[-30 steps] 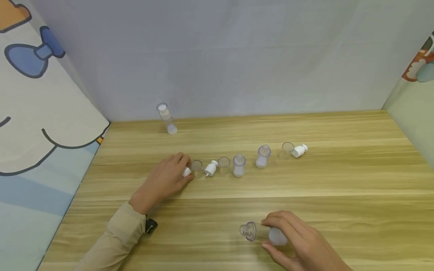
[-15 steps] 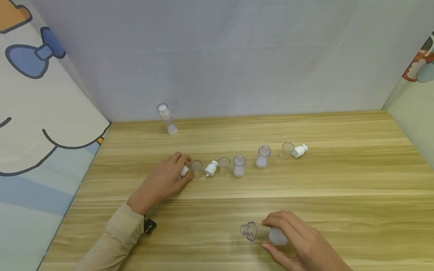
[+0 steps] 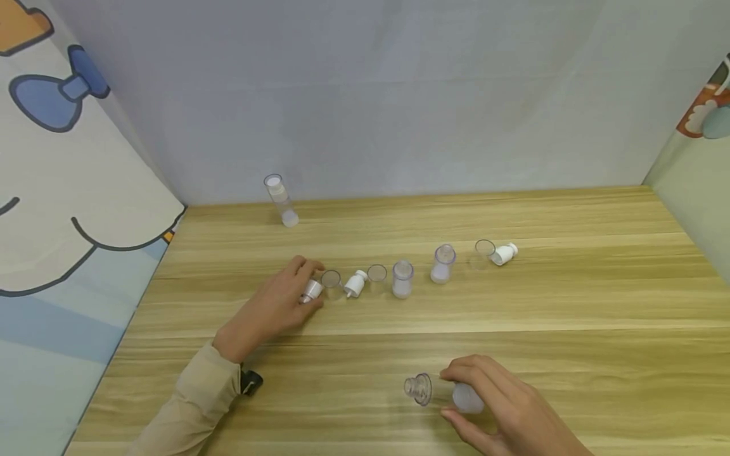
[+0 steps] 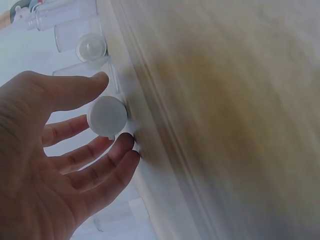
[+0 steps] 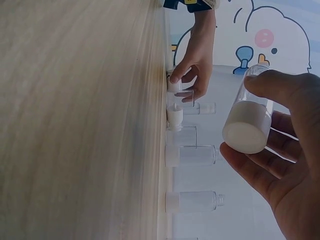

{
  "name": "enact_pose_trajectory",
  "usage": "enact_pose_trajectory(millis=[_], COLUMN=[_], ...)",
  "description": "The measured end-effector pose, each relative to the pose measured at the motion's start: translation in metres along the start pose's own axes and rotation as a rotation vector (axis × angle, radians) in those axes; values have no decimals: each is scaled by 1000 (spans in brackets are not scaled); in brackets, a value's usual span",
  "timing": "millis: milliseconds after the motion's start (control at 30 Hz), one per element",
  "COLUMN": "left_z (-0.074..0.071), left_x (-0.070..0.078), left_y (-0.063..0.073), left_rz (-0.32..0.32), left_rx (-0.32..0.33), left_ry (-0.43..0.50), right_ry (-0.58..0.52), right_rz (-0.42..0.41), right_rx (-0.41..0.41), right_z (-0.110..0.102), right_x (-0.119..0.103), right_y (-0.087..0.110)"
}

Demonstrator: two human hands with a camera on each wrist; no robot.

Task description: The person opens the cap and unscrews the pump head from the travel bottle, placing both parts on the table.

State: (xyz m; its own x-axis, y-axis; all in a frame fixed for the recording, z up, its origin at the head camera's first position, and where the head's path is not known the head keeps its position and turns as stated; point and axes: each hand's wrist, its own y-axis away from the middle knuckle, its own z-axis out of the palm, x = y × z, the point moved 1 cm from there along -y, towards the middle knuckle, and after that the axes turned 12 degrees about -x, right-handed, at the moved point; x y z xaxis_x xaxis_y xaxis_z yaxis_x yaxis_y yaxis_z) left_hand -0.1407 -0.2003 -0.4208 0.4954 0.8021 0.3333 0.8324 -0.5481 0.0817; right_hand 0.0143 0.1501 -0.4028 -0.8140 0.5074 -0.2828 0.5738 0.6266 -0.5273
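1. Two bare hands are at work over a wood-grain desk (image 3: 570, 316), the right hand (image 3: 507, 408) close to the camera and the left hand (image 3: 276, 307) farther out.
2. On the right, thumb and fingers hold a clear bottle (image 5: 248, 120) with a white base, the grip narrowed to its width; the bottle is tipped sideways, its open neck pointing left.
3. On the left, the grip curves loosely around a white pump top (image 4: 107, 116) at desk level; how firmly the fingers press it cannot be told.
4. Just beyond that hand, a clear cup (image 3: 332, 291), a second pump top (image 3: 355, 285) lying on its side and another cup (image 3: 377, 285) form a row with two upright bottles, one nearer (image 3: 402, 282) and one farther (image 3: 441, 266).
5. At the row's right end, a third cup (image 3: 481, 258) stands just beside a third pump top (image 3: 504, 254), also on its side.
6. Near the back wall (image 3: 399, 114), a capped bottle (image 3: 282, 201) stands upright, well apart.
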Motion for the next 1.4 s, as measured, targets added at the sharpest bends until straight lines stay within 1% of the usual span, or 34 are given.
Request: enact_pose_trajectory(millis=[467, 633, 900, 1133, 1233, 1400], left_z=[0, 0, -3, -2, -2, -1], left_x=[3, 3, 2, 1, 1, 1], left_y=[2, 2, 5, 6, 6, 7], left_rz=[21, 7, -38, -54, -44, -3], left_rx=[-9, -14, -12, -14, -4, 11], left_ry=[23, 31, -10, -16, -9, 6], right_ry=[-6, -9, -11, 1, 6, 10], right_rz=[-7, -8, -7, -8, -7, -5], right_rx=[4, 4, 0, -3, -3, -4], right_z=[-1, -1, -1, 0, 0, 1], right_x=[0, 0, -1, 0, 0, 1], right_y=[-1, -2, -2, -1, -1, 0])
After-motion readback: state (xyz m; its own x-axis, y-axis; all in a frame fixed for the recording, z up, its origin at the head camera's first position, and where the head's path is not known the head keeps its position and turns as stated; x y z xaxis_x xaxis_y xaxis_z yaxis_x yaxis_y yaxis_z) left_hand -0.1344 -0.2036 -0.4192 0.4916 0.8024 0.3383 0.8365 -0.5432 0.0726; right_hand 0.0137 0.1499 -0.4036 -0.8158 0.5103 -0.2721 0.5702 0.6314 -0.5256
